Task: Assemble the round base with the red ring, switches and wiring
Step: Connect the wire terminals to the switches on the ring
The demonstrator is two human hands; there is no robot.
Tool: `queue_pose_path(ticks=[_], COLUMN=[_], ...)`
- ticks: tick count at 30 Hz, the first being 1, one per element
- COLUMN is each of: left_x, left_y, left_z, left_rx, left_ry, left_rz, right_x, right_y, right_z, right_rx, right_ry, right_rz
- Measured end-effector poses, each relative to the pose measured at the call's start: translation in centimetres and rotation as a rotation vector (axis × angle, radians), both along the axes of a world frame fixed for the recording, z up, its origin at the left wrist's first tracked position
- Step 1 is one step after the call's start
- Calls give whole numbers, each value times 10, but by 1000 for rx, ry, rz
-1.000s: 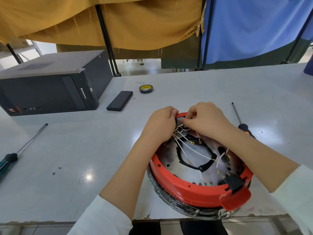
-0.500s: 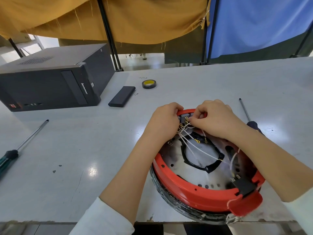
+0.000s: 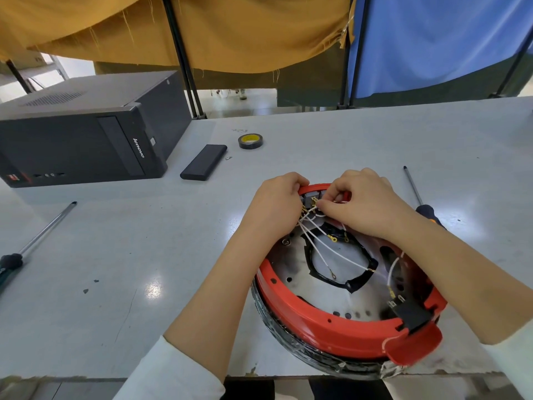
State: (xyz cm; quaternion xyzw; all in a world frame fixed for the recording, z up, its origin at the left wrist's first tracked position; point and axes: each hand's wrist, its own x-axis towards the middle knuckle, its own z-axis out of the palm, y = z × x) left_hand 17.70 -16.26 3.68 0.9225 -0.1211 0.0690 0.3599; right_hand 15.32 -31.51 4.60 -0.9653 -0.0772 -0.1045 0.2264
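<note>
Round base with red ring sitting at the table's near edge, left hand gripping the ring's far rim, right hand pinching white wires at the switch there, screwdriver lying just beyond the right wrist

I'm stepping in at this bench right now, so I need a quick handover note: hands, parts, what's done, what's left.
Left hand grips the far rim of the red ring beside the grey switch.
Right hand pinches a white wire at the switch terminals.
The ring sits on the round base at the table's near edge.
Done: ring on; black connector block set at the near side.
Left: several wire ends lie loose inside. A screwdriver lies to the right.
</note>
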Motion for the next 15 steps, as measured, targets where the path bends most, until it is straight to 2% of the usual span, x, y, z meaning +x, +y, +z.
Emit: queue_pose_path(ticks=[9, 15], left_x=[0, 1], left_y=[3, 3], left_z=[0, 0], left_rx=[-55, -17], left_ry=[1, -12], left_rz=[4, -14], right_x=[-4, -3], right_y=[0, 2], right_z=[1, 1], right_rx=[-32, 1], right_ry=[-47, -50], right_rz=[58, 81])
